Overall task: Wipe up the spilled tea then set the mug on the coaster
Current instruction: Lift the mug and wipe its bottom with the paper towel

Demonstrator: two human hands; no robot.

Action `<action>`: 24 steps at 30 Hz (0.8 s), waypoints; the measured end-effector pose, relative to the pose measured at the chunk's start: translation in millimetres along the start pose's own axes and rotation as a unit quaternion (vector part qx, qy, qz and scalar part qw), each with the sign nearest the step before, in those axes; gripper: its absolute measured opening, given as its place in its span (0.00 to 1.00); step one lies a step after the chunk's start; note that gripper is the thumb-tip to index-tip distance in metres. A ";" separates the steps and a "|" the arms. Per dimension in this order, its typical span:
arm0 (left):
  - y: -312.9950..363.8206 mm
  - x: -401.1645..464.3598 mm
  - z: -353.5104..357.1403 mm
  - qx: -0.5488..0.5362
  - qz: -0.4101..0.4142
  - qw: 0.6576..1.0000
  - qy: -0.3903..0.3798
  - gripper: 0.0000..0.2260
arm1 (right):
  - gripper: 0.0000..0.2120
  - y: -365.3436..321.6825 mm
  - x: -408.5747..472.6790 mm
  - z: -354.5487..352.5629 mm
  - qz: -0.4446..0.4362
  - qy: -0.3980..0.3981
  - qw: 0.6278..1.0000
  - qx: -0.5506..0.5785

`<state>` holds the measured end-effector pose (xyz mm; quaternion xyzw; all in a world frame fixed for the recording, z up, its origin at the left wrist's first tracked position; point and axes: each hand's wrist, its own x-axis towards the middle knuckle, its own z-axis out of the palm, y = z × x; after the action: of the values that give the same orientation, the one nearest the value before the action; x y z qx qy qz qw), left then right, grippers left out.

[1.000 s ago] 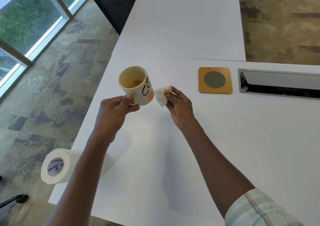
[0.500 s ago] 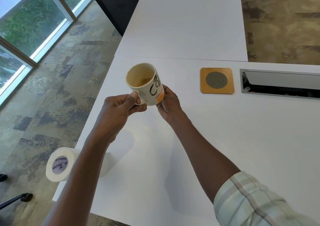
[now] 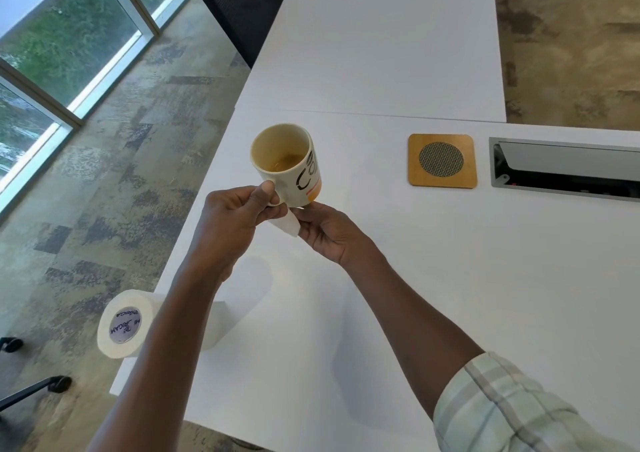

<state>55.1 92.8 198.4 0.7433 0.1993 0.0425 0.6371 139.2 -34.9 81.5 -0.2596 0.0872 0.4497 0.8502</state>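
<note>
Since half a second ago, my right hand (image 3: pixel 329 235) has slid from behind the mug's side down to just beneath its base, and the folded white paper tissue (image 3: pixel 288 224), hidden a moment back, shows again under the mug. One second ago that tissue was held off to the side, clear of the mug.

Now my left hand (image 3: pixel 232 219) is closed on the handle of the cream ceramic mug with black lettering and an orange band (image 3: pixel 287 165), thumb pressed on top of the handle, holding the mug in the air above the white table (image 3: pixel 450 278). It tilts slightly toward me, and a little amber tea sits in its bottom. My right hand pinches the tissue between thumb and fingertips, pressing it against the underside of the mug; both hands nearly touch below the mug.

Beyond the mug and well apart from it, toward my right, lies the square wooden coaster with a round metal mesh centre (image 3: pixel 442 160), flat on the table and bare. Just past the coaster on that same side is a grey rectangular cable slot (image 3: pixel 568 171) set into the table. Nearer to me than the mug, at the table's left edge, lies a white paper roll (image 3: pixel 131 327) on its side, partly hidden by my left forearm.
</note>
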 end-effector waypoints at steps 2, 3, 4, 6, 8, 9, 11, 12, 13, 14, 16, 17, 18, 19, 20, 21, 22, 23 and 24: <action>-2.9 3.5 -0.4 -0.002 -0.003 1.000 0.011 0.12 | 0.13 -5.4 -3.8 -9.3 0.009 -0.007 1.000 0.002; -4.4 5.5 -0.8 -0.004 -0.005 1.000 0.015 0.12 | 0.13 -8.5 -5.9 -13.4 0.009 -0.006 1.000 0.003; -6.2 7.7 -1.2 -0.006 -0.008 1.000 0.020 0.12 | 0.13 -11.4 -7.9 -16.6 0.007 -0.004 1.000 0.007; -9.9 12.4 -1.7 -0.009 -0.014 0.999 0.031 0.12 | 0.14 -17.6 -11.8 -21.6 -0.005 0.006 1.000 0.025; -14.4 16.6 -1.4 -0.011 -0.021 0.999 0.039 0.13 | 0.16 -23.9 -15.2 -25.7 -0.025 0.023 0.999 0.043; -17.3 18.4 -1.2 -0.011 -0.027 0.999 0.042 0.12 | 0.17 -27.4 -16.9 -27.5 -0.035 0.033 0.998 0.049; -24.3 21.8 -1.1 -0.015 -0.041 0.998 0.051 0.12 | 0.17 -34.3 -20.8 -32.3 -0.051 0.051 0.996 0.062; -28.4 23.5 -0.8 -0.020 -0.048 0.997 0.058 0.13 | 0.16 -37.3 -23.7 -35.0 -0.055 0.058 0.995 0.067; -32.9 25.3 -0.2 -0.024 -0.054 0.996 0.067 0.13 | 0.15 -40.1 -27.5 -37.9 -0.058 0.063 0.994 0.070; -37.6 27.0 0.7 -0.024 -0.059 0.995 0.076 0.12 | 0.13 -42.0 -31.8 -41.0 -0.060 0.066 0.993 0.071; -47.5 31.0 3.1 -0.021 -0.071 0.993 0.091 0.11 | 0.12 -44.2 -41.2 -48.5 -0.063 0.076 0.993 0.070; -52.8 33.3 4.4 -0.023 -0.077 0.992 0.097 0.11 | 0.12 -44.3 -46.0 -52.7 -0.064 0.084 0.992 0.068; -58.1 35.9 5.9 -0.026 -0.083 0.991 0.100 0.10 | 0.13 -44.2 -50.5 -56.7 -0.063 0.095 0.992 0.061; -63.6 38.4 7.6 -0.029 -0.089 0.990 0.102 0.10 | 0.13 -44.3 -55.3 -61.0 -0.063 0.107 0.991 0.050; -69.1 41.2 9.3 -0.031 -0.094 0.990 0.104 0.09 | 0.13 -44.6 -59.8 -65.3 -0.063 0.116 0.990 0.040; -74.9 43.9 11.1 -0.031 -0.100 0.989 0.106 0.09 | 0.13 -45.5 -64.9 -69.8 -0.064 0.121 0.990 0.034; -80.7 46.2 13.0 -0.029 -0.104 0.988 0.108 0.09 | 0.13 -46.6 -69.9 -74.5 -0.064 0.124 0.990 0.033; -86.4 48.2 15.0 -0.027 -0.108 0.988 0.108 0.08 | 0.13 -48.4 -75.1 -78.7 -0.066 0.126 0.989 0.035; -91.7 50.1 17.2 -0.025 -0.111 0.988 0.108 0.08 | 0.13 -50.4 -79.8 -82.4 -0.067 0.128 0.989 0.035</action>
<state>84.3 104.3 97.2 0.6918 0.3469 0.0568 0.6307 140.7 -158.4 60.1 -0.2902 0.1938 0.3510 0.8689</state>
